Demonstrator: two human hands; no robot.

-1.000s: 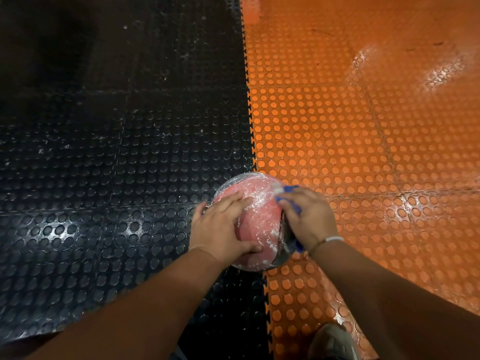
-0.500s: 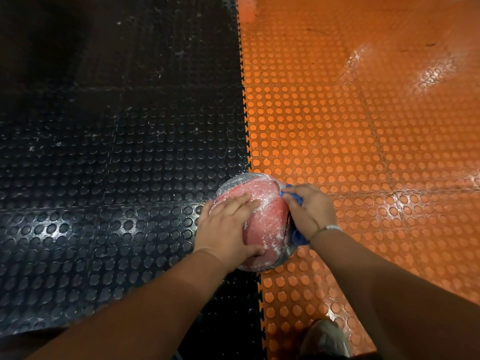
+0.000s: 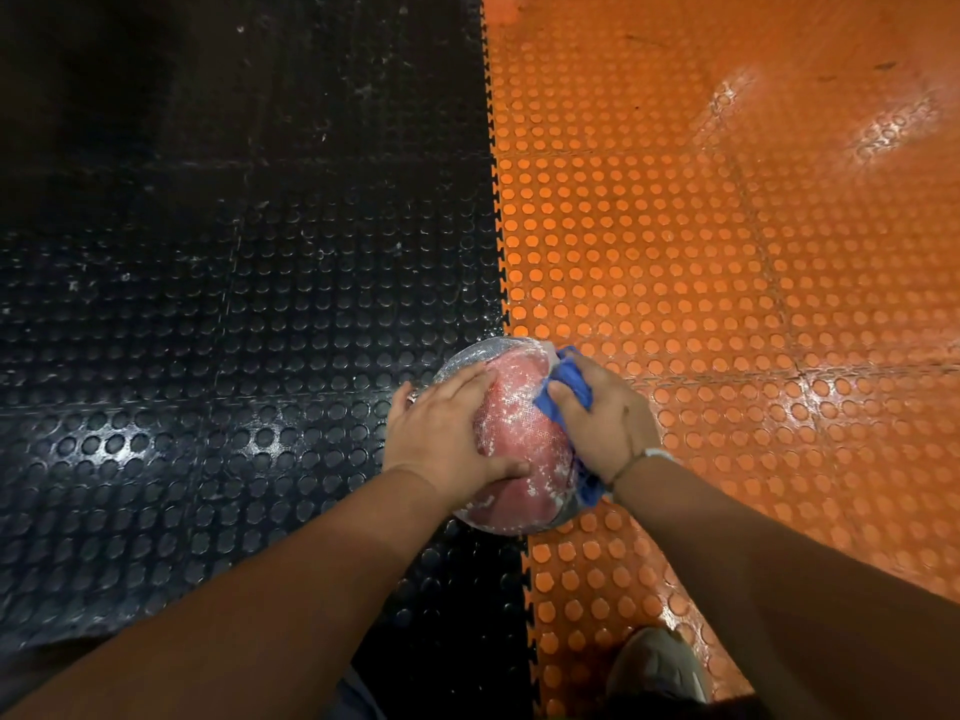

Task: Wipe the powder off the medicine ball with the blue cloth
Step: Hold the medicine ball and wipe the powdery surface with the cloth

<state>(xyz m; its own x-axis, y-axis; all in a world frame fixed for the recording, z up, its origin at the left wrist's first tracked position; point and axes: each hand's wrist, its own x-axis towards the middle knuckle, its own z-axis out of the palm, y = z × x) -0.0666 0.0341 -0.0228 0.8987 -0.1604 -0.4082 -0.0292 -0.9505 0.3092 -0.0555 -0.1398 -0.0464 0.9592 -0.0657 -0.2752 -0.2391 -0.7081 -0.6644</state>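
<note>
The medicine ball point(image 3: 514, 433) is red with grey panels and streaked with white powder. It rests on the floor at the seam between black and orange tiles. My left hand point(image 3: 441, 433) lies flat on the ball's left side with fingers spread, thumb across the near face. My right hand point(image 3: 605, 415) presses the crumpled blue cloth point(image 3: 566, 387) against the ball's right side. Part of the cloth pokes out below my wrist. White powder still shows on the top and near face.
The floor is studded rubber tiles, black point(image 3: 234, 330) on the left and orange point(image 3: 727, 252) on the right, joined by a toothed seam. A shoe point(image 3: 657, 667) stands on the orange tile at the bottom edge. Powder specks dot the black tiles.
My right hand with the cloth has slid from the ball's upper right down its right side and back up toward the top. My left hand has stayed pressed on the left side.
</note>
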